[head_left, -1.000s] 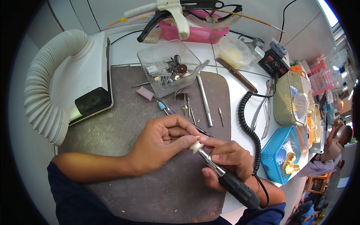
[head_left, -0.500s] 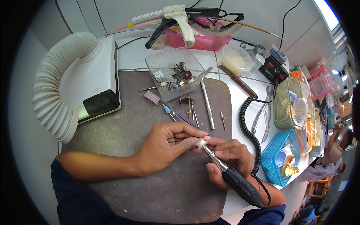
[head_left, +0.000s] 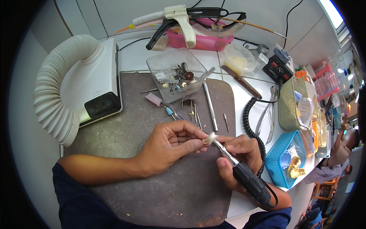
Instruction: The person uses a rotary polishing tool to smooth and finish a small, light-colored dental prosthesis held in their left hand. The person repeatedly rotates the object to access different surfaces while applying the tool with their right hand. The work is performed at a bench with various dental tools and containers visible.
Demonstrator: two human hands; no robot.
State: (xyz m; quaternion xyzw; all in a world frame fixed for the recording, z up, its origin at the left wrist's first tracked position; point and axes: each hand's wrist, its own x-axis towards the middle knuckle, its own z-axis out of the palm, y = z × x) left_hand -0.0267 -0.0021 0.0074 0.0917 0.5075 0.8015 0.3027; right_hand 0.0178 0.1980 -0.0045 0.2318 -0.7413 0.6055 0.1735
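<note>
My right hand [head_left: 244,150] grips a black and silver rotary handpiece [head_left: 251,182], its tip aimed up and left. On that tip sits a whitish polishing wheel [head_left: 212,137]. Between thumb and fingertips my left hand [head_left: 167,143] pinches a small cream piece [head_left: 205,141], perhaps a dental crown, close against the wheel; whether they touch I cannot tell. Beyond the hands lie a toothbrush [head_left: 154,100], a long metal tool [head_left: 210,108] and several small burs [head_left: 195,111] on the dark mat [head_left: 152,202].
A clear box of burs and discs [head_left: 160,63] stands beyond the hands. On the left is a white unit with a ribbed hose [head_left: 47,91]. At right are a coiled cord [head_left: 249,131], a knife [head_left: 240,82], a blue basket [head_left: 272,164] and a control box [head_left: 277,69].
My right hand and the handpiece have shifted slightly right, and the wheel has moved up and right. More of the cream piece now shows at my left fingertips.
</note>
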